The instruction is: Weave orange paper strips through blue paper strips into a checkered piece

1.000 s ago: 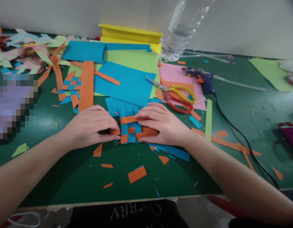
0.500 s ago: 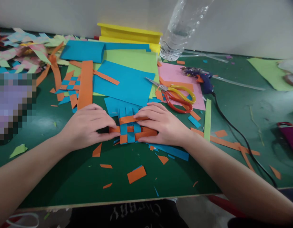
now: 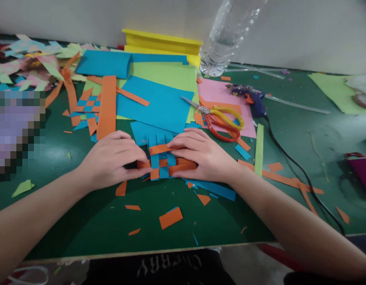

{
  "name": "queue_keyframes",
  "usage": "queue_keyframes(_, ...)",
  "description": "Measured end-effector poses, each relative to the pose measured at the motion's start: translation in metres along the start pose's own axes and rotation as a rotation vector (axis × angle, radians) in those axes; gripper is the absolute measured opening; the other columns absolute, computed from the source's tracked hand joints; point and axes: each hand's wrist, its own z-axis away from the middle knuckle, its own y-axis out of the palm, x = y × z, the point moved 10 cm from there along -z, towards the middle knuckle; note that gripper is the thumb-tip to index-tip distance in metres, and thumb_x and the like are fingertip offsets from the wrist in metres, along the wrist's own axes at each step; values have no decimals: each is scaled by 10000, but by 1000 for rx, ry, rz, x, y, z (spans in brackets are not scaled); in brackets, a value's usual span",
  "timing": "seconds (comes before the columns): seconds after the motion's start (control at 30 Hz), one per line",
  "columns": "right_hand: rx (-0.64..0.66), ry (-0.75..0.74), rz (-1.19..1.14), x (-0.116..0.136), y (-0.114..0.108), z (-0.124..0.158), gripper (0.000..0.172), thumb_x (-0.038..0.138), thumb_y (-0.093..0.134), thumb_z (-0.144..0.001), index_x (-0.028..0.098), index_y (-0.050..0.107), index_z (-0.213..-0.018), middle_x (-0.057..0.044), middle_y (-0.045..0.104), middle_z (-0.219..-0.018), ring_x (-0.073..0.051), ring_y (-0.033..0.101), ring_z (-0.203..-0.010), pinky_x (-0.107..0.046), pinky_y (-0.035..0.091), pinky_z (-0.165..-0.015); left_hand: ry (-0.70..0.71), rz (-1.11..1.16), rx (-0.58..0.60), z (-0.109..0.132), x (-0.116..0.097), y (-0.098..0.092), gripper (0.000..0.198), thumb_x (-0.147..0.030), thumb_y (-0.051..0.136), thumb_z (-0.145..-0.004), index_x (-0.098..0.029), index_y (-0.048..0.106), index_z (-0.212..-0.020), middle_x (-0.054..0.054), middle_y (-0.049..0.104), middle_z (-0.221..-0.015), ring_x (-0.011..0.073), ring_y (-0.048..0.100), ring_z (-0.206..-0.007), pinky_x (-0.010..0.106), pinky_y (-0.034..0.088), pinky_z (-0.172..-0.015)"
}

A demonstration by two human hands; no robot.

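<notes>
Blue paper strips (image 3: 163,172) and orange paper strips cross over and under each other in a small weave on the table in front of me. My left hand (image 3: 114,160) is closed at the weave's left edge, thumb and fingers pinching the end of an orange strip (image 3: 143,164). On the other side, my right hand (image 3: 201,152) is closed over the right ends, its fingers on the upper orange strip (image 3: 159,149) and its thumb by the lower orange strip (image 3: 183,168). The upper strip lies across the blue ones. My palms hide part of the right ends.
Scissors (image 3: 212,114) lie behind my right hand, near a glue gun (image 3: 256,101) with a trailing cord (image 3: 298,168). A water bottle (image 3: 221,47) stands by the wall. Blue sheets (image 3: 153,103), a woven checkered piece (image 3: 88,105) and paper scraps (image 3: 171,217) are spread around.
My left hand has shifted slightly right along the weave's left edge, and the weave has moved a little with it. My right hand stays almost still.
</notes>
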Motion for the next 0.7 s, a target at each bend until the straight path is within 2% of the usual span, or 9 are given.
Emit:
queue_keyframes(0.5,3,5,-10,0,1,0,356,455,643,-850,130,680,-989,-118,683,-1154,-257,606,-1108,-454,415,-1046,-19,7,-7,0,2,0,190,-376,608,-908,-205,616,-827,-21,710,-729,135,621,-628,313,416,-790)
queue_keyframes(0.7,0,-4,-7,1,1,-1,369,454,646,-849,119,680,-999,-121,682,-1151,-262,608,-1105,-452,416,-1043,-22,19,23,0,3,5,224,-406,602,-909,-208,602,-805,-23,709,-747,139,625,-658,306,404,-783)
